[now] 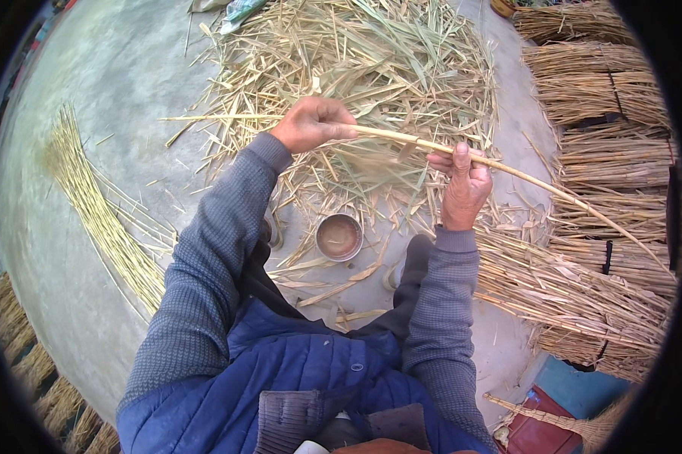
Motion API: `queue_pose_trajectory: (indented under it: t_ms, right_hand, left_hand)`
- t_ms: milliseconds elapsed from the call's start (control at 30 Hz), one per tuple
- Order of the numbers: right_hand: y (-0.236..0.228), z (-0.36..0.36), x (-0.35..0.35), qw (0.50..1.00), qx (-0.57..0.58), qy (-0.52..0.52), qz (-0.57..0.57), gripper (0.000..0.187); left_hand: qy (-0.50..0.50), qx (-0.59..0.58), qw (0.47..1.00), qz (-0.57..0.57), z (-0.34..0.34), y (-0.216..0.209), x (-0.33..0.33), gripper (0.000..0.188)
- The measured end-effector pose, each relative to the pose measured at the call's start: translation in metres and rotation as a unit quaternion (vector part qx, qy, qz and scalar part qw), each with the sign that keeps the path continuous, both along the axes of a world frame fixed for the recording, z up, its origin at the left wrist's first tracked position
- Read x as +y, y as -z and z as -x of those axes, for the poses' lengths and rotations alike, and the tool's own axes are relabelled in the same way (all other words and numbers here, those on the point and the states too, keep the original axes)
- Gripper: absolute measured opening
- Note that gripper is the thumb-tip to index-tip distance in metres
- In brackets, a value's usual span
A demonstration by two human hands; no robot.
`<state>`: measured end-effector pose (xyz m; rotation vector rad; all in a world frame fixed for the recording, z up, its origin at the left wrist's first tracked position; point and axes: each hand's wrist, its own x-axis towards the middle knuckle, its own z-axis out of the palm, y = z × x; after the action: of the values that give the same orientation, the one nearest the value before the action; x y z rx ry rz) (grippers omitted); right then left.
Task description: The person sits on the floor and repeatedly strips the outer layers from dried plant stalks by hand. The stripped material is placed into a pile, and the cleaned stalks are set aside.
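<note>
One long yellow-brown reed stalk stretches across in front of me, its right part sloping down over the bundles. My left hand is closed around it near the middle, with a thin end poking out to the left. Farther right, my right hand pinches the same stalk between thumb and fingers. Below both hands a small round metal bowl stands on the floor between my feet; what lies in its brownish bottom I cannot make out. Behind the stalk spreads a heap of dry leaves and peelings.
On the left lies a bunch of thin, pale-yellow stalks. Tied reed bundles are stacked along the right, with loose stalks nearer me. A dark red object sits at lower right. More bundles line the lower left.
</note>
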<state>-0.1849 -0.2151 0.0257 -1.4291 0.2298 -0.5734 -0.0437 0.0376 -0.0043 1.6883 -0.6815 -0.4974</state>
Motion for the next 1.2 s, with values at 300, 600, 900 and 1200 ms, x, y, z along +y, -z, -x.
queue_pose_trajectory:
  t_ms: [300,600,900,1200]
  right_hand:
    - [0.007,0.003,-0.007,1.000,0.006,-0.007,-0.018,0.029]
    - [0.014,0.008,-0.015,0.999,0.015,-0.036,-0.027,0.028]
    - [0.018,-0.005,0.006,0.997,-0.008,-0.074,-0.021,0.025]
    - [-0.005,0.001,-0.019,1.000,-0.020,-0.021,-0.001,0.025]
  left_hand:
    - [-0.187,0.148,0.942,0.236,-0.019,0.005,0.024,0.018]
    - [-0.309,0.003,0.940,0.147,-0.054,0.005,0.074,0.024]
    - [0.025,-0.270,0.957,-0.106,-0.011,-0.014,0.010,0.035]
    - [0.000,0.077,0.996,-0.034,-0.035,0.011,0.043,0.020]
